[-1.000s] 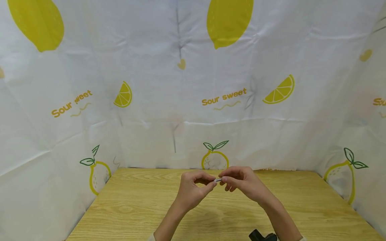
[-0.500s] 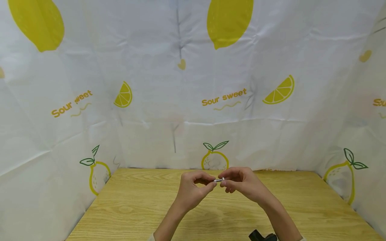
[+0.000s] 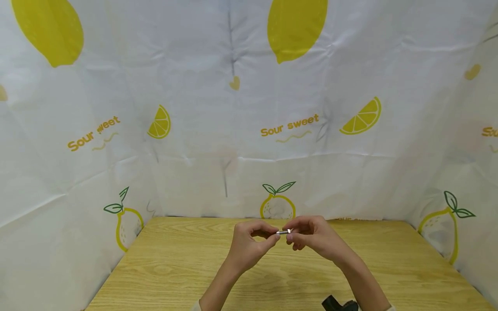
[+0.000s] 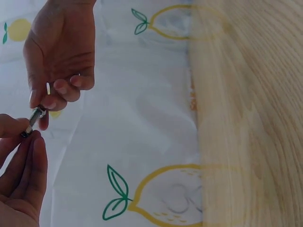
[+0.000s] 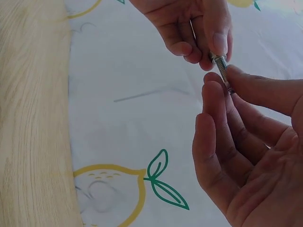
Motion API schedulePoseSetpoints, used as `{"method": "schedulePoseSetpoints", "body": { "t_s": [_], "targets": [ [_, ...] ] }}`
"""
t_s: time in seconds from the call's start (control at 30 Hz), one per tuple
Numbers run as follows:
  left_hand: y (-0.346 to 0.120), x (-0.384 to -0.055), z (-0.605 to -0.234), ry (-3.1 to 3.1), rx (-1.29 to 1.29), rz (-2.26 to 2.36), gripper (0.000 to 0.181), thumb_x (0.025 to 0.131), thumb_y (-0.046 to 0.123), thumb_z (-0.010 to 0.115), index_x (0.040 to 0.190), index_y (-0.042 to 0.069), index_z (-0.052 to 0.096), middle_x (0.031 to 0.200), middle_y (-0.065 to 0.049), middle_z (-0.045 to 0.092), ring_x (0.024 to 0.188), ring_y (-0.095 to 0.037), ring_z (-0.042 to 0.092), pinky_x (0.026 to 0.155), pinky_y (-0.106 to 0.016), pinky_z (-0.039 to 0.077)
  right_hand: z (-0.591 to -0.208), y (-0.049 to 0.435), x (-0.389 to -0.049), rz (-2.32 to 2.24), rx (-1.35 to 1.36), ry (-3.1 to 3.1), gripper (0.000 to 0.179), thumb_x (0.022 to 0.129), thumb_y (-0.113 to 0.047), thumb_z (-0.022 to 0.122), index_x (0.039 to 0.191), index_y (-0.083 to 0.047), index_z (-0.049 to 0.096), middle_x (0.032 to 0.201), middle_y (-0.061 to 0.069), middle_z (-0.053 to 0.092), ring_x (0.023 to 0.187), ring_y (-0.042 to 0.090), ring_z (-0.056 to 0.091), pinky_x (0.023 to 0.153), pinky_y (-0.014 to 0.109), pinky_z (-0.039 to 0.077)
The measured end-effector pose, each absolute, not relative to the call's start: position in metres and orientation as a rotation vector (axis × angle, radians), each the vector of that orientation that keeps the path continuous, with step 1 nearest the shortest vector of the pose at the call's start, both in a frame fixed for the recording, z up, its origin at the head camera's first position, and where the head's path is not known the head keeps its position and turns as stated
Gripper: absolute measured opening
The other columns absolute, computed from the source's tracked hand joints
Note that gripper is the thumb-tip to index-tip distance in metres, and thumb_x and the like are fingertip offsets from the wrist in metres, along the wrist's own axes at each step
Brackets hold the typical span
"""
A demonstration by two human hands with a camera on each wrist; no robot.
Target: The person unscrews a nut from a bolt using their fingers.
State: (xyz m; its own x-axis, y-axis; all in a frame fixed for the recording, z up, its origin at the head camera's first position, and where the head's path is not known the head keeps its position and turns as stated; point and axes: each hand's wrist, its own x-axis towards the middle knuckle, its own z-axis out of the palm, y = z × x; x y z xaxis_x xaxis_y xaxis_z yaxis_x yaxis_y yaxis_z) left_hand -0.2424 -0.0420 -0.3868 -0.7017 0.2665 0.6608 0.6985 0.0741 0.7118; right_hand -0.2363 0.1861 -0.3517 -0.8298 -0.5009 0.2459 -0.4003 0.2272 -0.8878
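A small silver bolt (image 3: 283, 232) is held level above the table between both hands; its threaded shank (image 5: 222, 69) shows in the right wrist view. My left hand (image 3: 247, 246) pinches its left end between thumb and fingertips. At the other end, which is wider, the thumb and forefinger of my right hand (image 3: 317, 237) close around it, with the other fingers loosely bent. Whether that wider end is the head or a nut is too small to tell. Fingertips partly cover both ends.
Below the hands lies a wood-grain table (image 3: 175, 268). White sheeting (image 3: 202, 129) with lemon prints hangs behind it and along both sides. A black object (image 3: 339, 304) juts in at the bottom edge, near the right forearm.
The right fingers have shifted slightly on the bolt, and its wider right end, covered at first, now shows. The left hand has stayed in place.
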Motion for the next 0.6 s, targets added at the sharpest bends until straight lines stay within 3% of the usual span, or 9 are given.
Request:
{"method": "schedulePoseSetpoints", "body": {
  "t_s": [0.2, 0.4, 0.6],
  "targets": [
    [-0.0417, -0.2433, -0.3864, -2.008, -0.954, -1.665, 0.004, 0.087, 0.005, 0.081, 0.092, 0.005, 0.08, 0.09, -0.011, 0.08, 0.076, -0.012, 0.077, 0.071, -0.028, 0.064, -0.351, 0.1863, -0.2384, -1.682, -0.905, 2.409, 0.03, 0.104, -0.017, 0.063, 0.119, 0.008, 0.068, 0.095, 0.007, 0.075, 0.076, 0.016, 0.071, 0.072, 0.033, 0.064],
    [-0.0421, -0.2424, -0.3846, -2.018, -0.931, -1.711, 0.005, 0.087, 0.006, 0.081, 0.092, 0.004, 0.08, 0.091, -0.012, 0.08, 0.077, -0.01, 0.076, 0.073, -0.03, 0.065, -0.3508, 0.1866, -0.2378, -1.699, -0.907, 2.395, 0.032, 0.1, -0.013, 0.067, 0.121, 0.012, 0.065, 0.1, 0.001, 0.074, 0.08, 0.017, 0.074, 0.072, 0.033, 0.064],
    [-0.0428, -0.2425, -0.3864, -2.021, -0.944, -1.693, 0.004, 0.088, 0.005, 0.081, 0.092, 0.005, 0.08, 0.09, -0.012, 0.08, 0.076, -0.011, 0.076, 0.072, -0.031, 0.065, -0.3522, 0.1857, -0.237, -1.679, -0.869, 2.417, 0.03, 0.1, -0.014, 0.068, 0.121, 0.008, 0.068, 0.102, 0.013, 0.074, 0.08, 0.019, 0.074, 0.073, 0.034, 0.064]
  ]
}}
